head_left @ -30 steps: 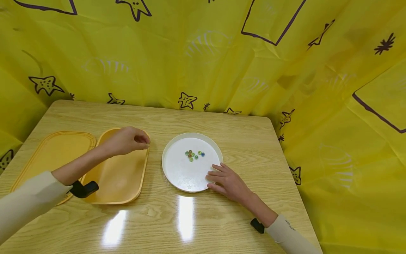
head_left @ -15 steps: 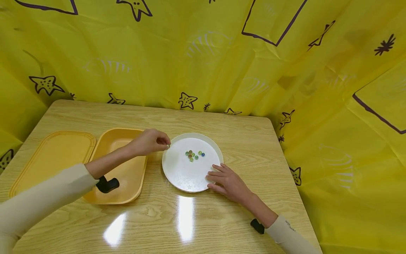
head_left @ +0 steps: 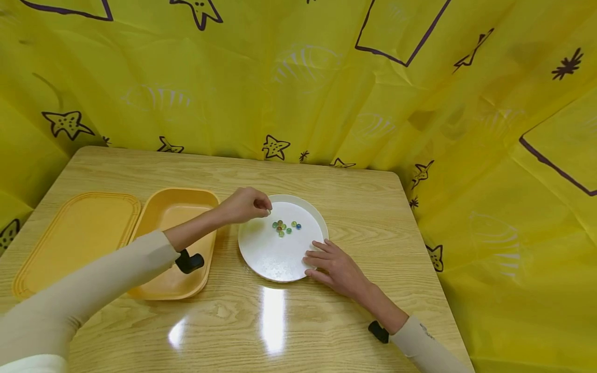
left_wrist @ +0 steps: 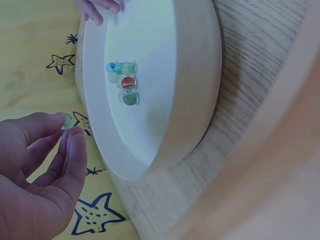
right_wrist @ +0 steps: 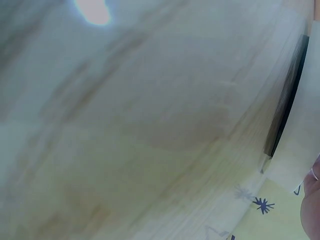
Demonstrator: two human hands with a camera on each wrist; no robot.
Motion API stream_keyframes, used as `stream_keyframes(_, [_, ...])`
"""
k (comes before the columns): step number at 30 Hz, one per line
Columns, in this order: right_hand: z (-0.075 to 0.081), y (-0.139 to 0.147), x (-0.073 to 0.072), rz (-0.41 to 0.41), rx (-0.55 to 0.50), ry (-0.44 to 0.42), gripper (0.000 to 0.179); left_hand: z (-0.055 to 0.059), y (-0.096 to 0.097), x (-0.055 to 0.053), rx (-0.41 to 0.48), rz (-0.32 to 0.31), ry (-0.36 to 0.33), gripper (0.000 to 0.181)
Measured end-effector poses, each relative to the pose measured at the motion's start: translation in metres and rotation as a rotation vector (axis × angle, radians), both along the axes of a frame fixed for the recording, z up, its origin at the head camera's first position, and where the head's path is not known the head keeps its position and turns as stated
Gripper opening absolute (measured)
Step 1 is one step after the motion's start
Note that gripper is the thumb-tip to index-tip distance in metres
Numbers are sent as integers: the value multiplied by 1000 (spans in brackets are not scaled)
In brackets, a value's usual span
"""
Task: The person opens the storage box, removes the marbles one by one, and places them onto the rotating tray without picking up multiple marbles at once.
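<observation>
My left hand (head_left: pixel 246 204) is over the far left rim of a round white tray (head_left: pixel 266 264). Between thumb and fingertips it pinches a greenish glass marble (left_wrist: pixel 67 121), clear of the tray floor. Several more marbles (head_left: pixel 281 227) lie loosely clustered on the tray: green, brownish and blue in the head view. In the left wrist view a red-streaked marble (left_wrist: pixel 128 83) shows among them. At the tray's near right rim rests my right hand (head_left: pixel 338 269), its fingers spread and reaching over the edge. Only a small part of it shows at the right wrist view's border.
Left of the tray stands a deep yellow-orange plastic bin (head_left: pixel 170 284), partly covered by my left forearm. Beside it lies a matching flat lid (head_left: pixel 81 238). All sit on a wood-grain table (head_left: pixel 242 331), with a yellow patterned curtain (head_left: pixel 298 93) behind and to the right.
My left hand has moved right, from above the bin's right edge to over the tray, carrying the marble. My right hand and the marbles on the tray have stayed where they were.
</observation>
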State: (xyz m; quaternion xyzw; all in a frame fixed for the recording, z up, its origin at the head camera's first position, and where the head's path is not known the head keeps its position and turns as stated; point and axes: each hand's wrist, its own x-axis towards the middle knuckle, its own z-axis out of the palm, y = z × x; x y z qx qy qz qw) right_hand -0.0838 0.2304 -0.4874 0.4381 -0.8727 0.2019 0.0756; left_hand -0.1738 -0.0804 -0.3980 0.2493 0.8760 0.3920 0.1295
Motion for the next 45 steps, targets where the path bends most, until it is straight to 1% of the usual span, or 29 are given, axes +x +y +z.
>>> stream_keyframes(10, [1, 1, 0, 0, -4, 2, 51, -15, 21, -13, -79, -40, 10, 5])
stream_keyframes(16, [1, 1, 0, 10, -20, 17, 51, -18, 29, -19, -131, -40, 1, 6])
stream_keyframes(21, [0, 1, -1, 11, -23, 20, 52, -22, 32, -22, -156, -46, -2, 6])
stream_keyframes(28, [0, 1, -1, 14, -26, 15, 51, -30, 35, -24, -189, -45, -6, 8])
stream_keyframes(34, [0, 1, -1, 12, -28, 11, 51, -33, 36, -26, -197, -39, -42, 8])
stream_keyframes(45, [0, 1, 0, 19, -30, 19, 50, -37, 38, -26, -211, -26, -68, 9])
